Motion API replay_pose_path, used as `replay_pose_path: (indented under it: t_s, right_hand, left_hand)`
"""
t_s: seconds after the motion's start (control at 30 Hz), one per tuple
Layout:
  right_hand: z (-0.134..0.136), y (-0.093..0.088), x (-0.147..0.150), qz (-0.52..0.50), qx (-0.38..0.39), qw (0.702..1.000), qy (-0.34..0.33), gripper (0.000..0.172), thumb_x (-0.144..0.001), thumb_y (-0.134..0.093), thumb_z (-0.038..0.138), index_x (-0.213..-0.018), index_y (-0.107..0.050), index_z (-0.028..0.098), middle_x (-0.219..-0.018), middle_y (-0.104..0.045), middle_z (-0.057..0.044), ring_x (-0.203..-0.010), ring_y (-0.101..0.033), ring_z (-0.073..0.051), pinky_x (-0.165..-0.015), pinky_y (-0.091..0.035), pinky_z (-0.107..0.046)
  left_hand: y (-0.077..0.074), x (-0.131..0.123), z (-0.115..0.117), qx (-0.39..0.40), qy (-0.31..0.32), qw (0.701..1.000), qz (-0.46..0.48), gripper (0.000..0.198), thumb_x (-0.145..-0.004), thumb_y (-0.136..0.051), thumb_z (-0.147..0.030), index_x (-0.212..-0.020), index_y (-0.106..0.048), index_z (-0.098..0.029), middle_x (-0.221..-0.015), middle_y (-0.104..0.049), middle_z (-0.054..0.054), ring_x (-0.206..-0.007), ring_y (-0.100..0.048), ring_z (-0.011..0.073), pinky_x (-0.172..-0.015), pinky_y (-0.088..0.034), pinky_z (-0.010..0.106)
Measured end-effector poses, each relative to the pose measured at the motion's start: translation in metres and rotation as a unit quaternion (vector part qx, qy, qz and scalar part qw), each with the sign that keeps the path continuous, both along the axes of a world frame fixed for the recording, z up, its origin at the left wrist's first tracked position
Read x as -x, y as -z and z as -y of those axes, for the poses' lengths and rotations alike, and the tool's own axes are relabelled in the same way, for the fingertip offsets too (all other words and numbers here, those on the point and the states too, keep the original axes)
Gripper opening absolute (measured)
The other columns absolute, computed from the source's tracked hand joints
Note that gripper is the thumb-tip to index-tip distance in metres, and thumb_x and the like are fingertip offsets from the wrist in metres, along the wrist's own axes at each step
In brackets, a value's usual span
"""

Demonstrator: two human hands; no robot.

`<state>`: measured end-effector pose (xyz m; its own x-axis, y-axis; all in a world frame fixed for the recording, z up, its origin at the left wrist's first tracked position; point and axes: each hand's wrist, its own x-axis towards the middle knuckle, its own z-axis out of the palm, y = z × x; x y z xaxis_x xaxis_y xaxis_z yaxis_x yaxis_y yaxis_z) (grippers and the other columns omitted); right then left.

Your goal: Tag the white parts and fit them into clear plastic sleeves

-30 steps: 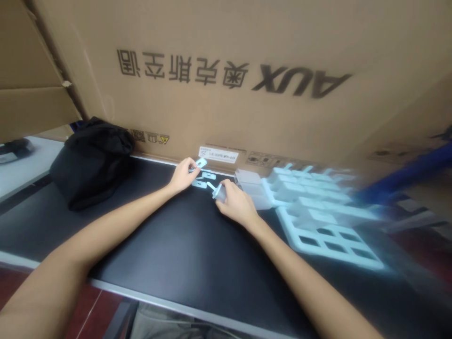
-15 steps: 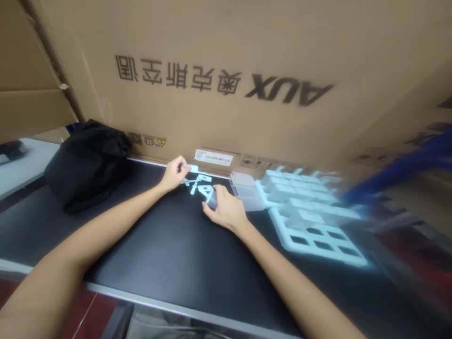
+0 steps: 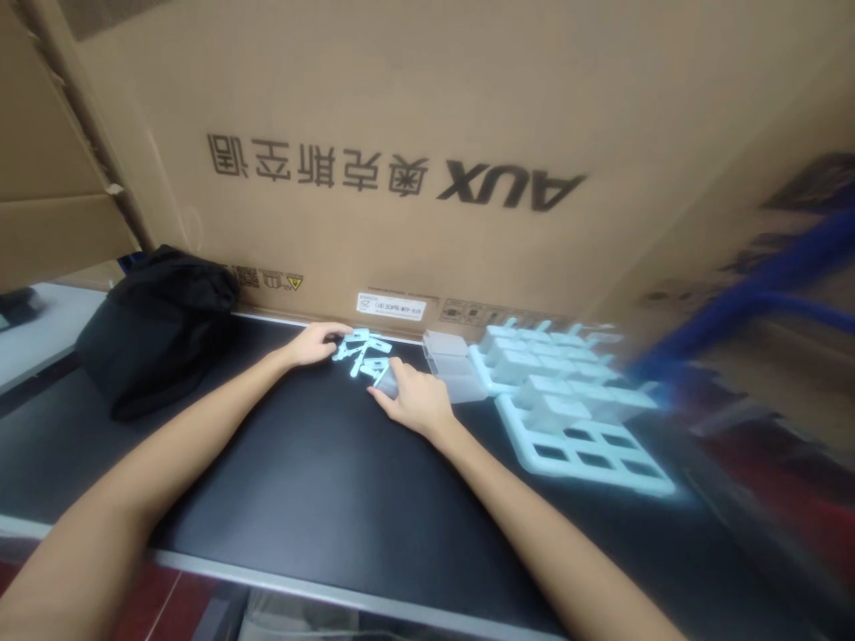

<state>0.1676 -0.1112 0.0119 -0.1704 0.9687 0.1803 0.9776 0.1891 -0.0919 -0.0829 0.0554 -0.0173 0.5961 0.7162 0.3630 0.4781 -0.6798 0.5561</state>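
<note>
My left hand (image 3: 316, 344) is at the left edge of a small pile of light-blue ice pop sticks (image 3: 361, 352), its thumb and fingers parted. The fingertips are close to the nearest stick; whether they touch it I cannot tell. My right hand (image 3: 418, 398) is closed around a small translucent ice pop mold cup (image 3: 388, 381), just in front of the pile. The palm and fingers hide much of this cup. Right of that hand lie more translucent cups (image 3: 454, 365). Beside them is a light-blue mold rack (image 3: 517, 445), with several cups and upright sticks in its far part and bare slots in front.
A large cardboard box (image 3: 401, 89) with upside-down print walls off the back of the black table (image 3: 300, 507). A black cloth bag (image 3: 157, 338) sits at the left. On the right a blue metal bar (image 3: 735, 298) slants past the rack.
My left hand has let go of the light-blue stick it was pinching, which now lies with the others. My right hand keeps its hold on the cup. The view has shifted slightly.
</note>
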Motion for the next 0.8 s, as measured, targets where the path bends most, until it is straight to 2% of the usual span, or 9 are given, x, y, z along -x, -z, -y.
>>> replay_pose_path:
  t_s: [0.13,0.23,0.33,0.47,0.53,0.7,0.8]
  right_hand:
    - [-0.001,0.003,-0.001,-0.015,-0.01,1.0,0.009,0.056,-0.097,-0.05,0.067,-0.131,-0.052,0.023,-0.117,-0.074,-0.01,-0.095,-0.074,-0.03,-0.074,-0.05,-0.035]
    - [-0.003,0.007,-0.004,-0.053,-0.033,0.998,0.013,0.061,-0.097,-0.049,0.067,-0.139,-0.05,0.022,-0.122,-0.073,-0.012,-0.1,-0.073,-0.03,-0.079,-0.052,-0.036]
    - [-0.005,0.012,-0.008,-0.1,-0.081,0.992,0.009,0.063,-0.097,-0.051,0.066,-0.142,-0.05,0.021,-0.128,-0.071,-0.013,-0.107,-0.072,-0.03,-0.084,-0.054,-0.037]
    - [-0.007,0.017,-0.01,-0.15,-0.164,0.975,-0.003,0.066,-0.097,-0.053,0.063,-0.144,-0.053,0.017,-0.136,-0.068,-0.016,-0.116,-0.07,-0.03,-0.091,-0.056,-0.038]
    - [-0.007,0.017,-0.01,-0.158,-0.18,0.971,-0.005,0.068,-0.096,-0.054,0.064,-0.146,-0.053,0.017,-0.139,-0.067,-0.016,-0.117,-0.069,-0.03,-0.093,-0.056,-0.039]
    - [-0.005,0.012,-0.008,-0.118,-0.102,0.988,-0.004,0.075,-0.095,-0.056,0.066,-0.158,-0.043,0.026,-0.138,-0.069,-0.011,-0.111,-0.072,-0.03,-0.089,-0.059,-0.041]
    - [-0.004,0.009,-0.007,-0.109,-0.059,0.992,-0.013,0.09,-0.09,-0.062,0.068,-0.163,-0.032,0.025,-0.139,-0.068,-0.012,-0.114,-0.071,-0.032,-0.089,-0.059,-0.043]
  left_hand:
    - [0.002,0.004,-0.003,-0.018,0.04,0.999,-0.028,0.057,-0.08,-0.057,-0.021,-0.136,-0.067,-0.025,-0.144,-0.066,0.004,-0.133,-0.061,0.0252,-0.116,-0.048,0.043]
    - [0.0,0.002,-0.001,-0.06,0.036,0.996,-0.057,0.043,-0.089,-0.063,-0.034,-0.131,-0.069,-0.025,-0.139,-0.069,0.006,-0.127,-0.063,0.0267,-0.115,-0.046,0.047]
    - [-0.003,-0.002,0.004,-0.086,0.036,0.993,-0.078,0.04,-0.096,-0.061,-0.045,-0.13,-0.069,-0.024,-0.136,-0.07,0.007,-0.124,-0.063,0.0262,-0.112,-0.047,0.047]
    - [-0.005,-0.005,0.008,-0.099,0.034,0.99,-0.092,0.04,-0.103,-0.052,-0.042,-0.136,-0.065,-0.024,-0.14,-0.068,0.008,-0.127,-0.061,0.025,-0.113,-0.045,0.046]
    - [-0.005,-0.005,0.009,-0.106,0.031,0.99,-0.092,0.038,-0.104,-0.047,-0.038,-0.135,-0.065,-0.023,-0.137,-0.068,0.009,-0.126,-0.061,0.0253,-0.113,-0.046,0.046]
    - [-0.003,-0.003,0.006,-0.109,0.011,0.994,-0.026,0.029,-0.102,-0.05,-0.035,-0.116,-0.071,-0.019,-0.112,-0.071,0.01,-0.104,-0.067,0.0231,-0.098,-0.055,0.042]
    - [-0.002,-0.001,0.003,-0.079,0.01,0.997,0.013,0.031,-0.098,-0.057,-0.038,-0.117,-0.071,-0.019,-0.111,-0.072,0.01,-0.097,-0.07,0.0216,-0.094,-0.057,0.04]
